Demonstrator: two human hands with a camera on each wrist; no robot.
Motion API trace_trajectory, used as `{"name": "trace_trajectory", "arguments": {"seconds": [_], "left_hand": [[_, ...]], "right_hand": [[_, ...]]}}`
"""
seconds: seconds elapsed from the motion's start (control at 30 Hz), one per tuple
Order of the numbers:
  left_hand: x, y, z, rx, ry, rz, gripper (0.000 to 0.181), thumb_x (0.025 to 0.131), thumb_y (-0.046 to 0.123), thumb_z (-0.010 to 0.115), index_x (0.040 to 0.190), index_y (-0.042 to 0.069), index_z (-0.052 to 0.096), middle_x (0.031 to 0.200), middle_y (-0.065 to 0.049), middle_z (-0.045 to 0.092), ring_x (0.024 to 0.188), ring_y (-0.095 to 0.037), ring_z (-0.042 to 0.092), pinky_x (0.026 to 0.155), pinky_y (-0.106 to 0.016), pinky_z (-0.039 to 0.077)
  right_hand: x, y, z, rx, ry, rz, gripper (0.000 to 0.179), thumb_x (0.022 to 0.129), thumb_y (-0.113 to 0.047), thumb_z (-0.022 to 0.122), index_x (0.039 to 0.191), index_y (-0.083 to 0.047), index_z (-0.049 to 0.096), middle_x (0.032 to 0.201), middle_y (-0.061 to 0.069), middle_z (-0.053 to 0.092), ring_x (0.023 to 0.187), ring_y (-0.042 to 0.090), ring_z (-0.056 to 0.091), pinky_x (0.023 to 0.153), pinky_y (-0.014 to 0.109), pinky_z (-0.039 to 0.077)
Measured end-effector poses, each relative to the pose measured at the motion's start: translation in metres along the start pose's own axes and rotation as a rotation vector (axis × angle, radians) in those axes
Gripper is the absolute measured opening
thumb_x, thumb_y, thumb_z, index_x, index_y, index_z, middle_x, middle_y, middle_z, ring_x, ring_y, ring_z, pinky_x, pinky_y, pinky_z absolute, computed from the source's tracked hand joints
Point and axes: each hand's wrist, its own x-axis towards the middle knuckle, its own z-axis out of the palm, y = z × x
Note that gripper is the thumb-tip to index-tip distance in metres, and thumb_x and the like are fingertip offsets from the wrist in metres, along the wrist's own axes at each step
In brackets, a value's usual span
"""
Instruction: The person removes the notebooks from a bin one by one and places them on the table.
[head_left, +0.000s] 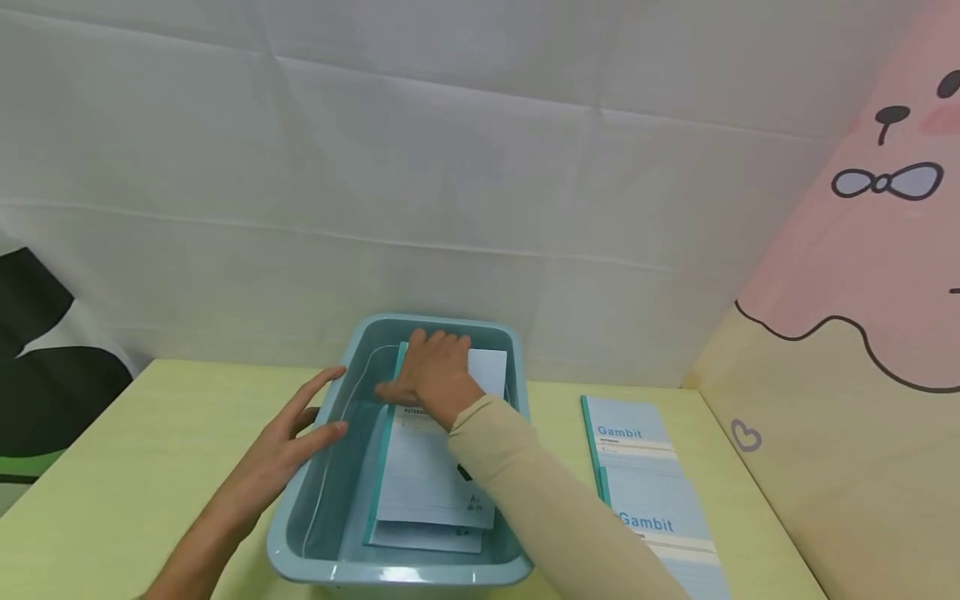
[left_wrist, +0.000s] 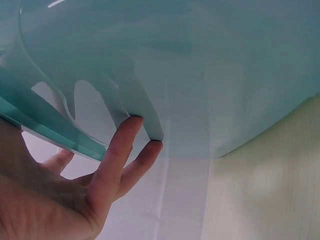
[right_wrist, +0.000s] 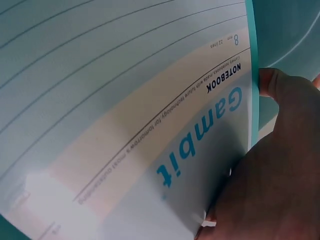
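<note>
A blue-grey plastic basin (head_left: 397,575) stands on the table, with light blue notebooks (head_left: 427,492) lying overlapped inside. My right hand (head_left: 435,375) reaches into the basin's far part and grips a notebook (right_wrist: 125,135) by its far end. In the right wrist view the thumb (right_wrist: 270,82) is at its teal spine, and the cover reads Gambit upside down. The other fingers are mostly hidden. My left hand (head_left: 273,454) holds the basin's left rim, thumb over the edge. In the left wrist view two fingertips (left_wrist: 132,122) touch the outer wall.
Two more Gambit notebooks, a farther one (head_left: 630,425) and a nearer one (head_left: 660,517), lie overlapped on the yellow table (head_left: 187,433), right of the basin. A white cloth backdrop (head_left: 450,167) hangs behind. A wall with a pink cartoon (head_left: 862,267) bounds the right side.
</note>
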Motion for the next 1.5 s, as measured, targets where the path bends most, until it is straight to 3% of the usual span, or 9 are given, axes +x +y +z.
{"name": "trace_trajectory", "arguments": {"seconds": [0.23, 0.5, 0.77, 1.1, 1.4, 1.5], "left_hand": [[0.000, 0.001, 0.000, 0.023, 0.020, 0.033, 0.067, 0.106, 0.043, 0.057, 0.162, 0.049, 0.021, 0.157, -0.022, 0.046, 0.135, -0.040, 0.056, 0.091, -0.050, 0.052], [-0.001, 0.002, -0.002, 0.040, 0.026, 0.027, 0.067, 0.105, 0.045, 0.056, 0.162, 0.049, 0.021, 0.160, -0.022, 0.043, 0.140, -0.045, 0.051, 0.093, -0.055, 0.052], [0.005, 0.003, -0.007, 0.026, 0.009, 0.014, 0.067, 0.105, 0.044, 0.056, 0.162, 0.049, 0.021, 0.159, -0.024, 0.044, 0.135, -0.043, 0.055, 0.092, -0.051, 0.053], [0.009, 0.004, -0.008, 0.008, -0.005, -0.003, 0.068, 0.106, 0.041, 0.057, 0.162, 0.051, 0.020, 0.160, -0.022, 0.042, 0.134, -0.041, 0.056, 0.091, -0.049, 0.053], [0.001, 0.006, -0.002, -0.007, 0.023, 0.011, 0.067, 0.105, 0.037, 0.058, 0.161, 0.049, 0.023, 0.157, -0.025, 0.045, 0.126, -0.041, 0.062, 0.086, -0.047, 0.056], [-0.002, 0.007, 0.000, 0.003, 0.047, 0.016, 0.067, 0.105, 0.035, 0.059, 0.161, 0.047, 0.025, 0.155, -0.026, 0.047, 0.124, -0.042, 0.062, 0.084, -0.047, 0.057]], "right_hand": [[-0.001, 0.004, -0.006, 0.018, 0.084, -0.019, 0.088, 0.090, -0.084, 0.046, 0.145, -0.016, 0.047, 0.137, 0.009, 0.063, 0.127, 0.025, 0.061, 0.112, 0.042, 0.044], [-0.006, 0.009, -0.016, 0.073, 0.141, -0.052, 0.085, 0.092, -0.080, 0.047, 0.145, -0.013, 0.045, 0.138, 0.011, 0.062, 0.132, 0.028, 0.058, 0.118, 0.047, 0.041], [-0.001, 0.017, -0.024, 0.075, 0.262, -0.082, 0.070, 0.094, -0.077, 0.046, 0.125, -0.015, 0.051, 0.111, 0.007, 0.064, 0.108, 0.024, 0.063, 0.098, 0.041, 0.047], [0.001, 0.030, -0.042, 0.138, 0.360, -0.080, 0.056, 0.097, -0.066, 0.044, 0.113, -0.013, 0.048, 0.102, 0.007, 0.057, 0.098, 0.025, 0.059, 0.090, 0.042, 0.047], [-0.007, 0.062, -0.064, 0.276, 0.357, -0.074, 0.073, 0.097, -0.067, 0.045, 0.138, -0.007, 0.045, 0.120, 0.014, 0.061, 0.116, 0.032, 0.060, 0.101, 0.049, 0.046], [-0.009, 0.081, -0.070, 0.348, 0.353, -0.076, 0.073, 0.095, -0.064, 0.045, 0.139, -0.005, 0.044, 0.120, 0.016, 0.060, 0.115, 0.035, 0.060, 0.102, 0.053, 0.046]]}}
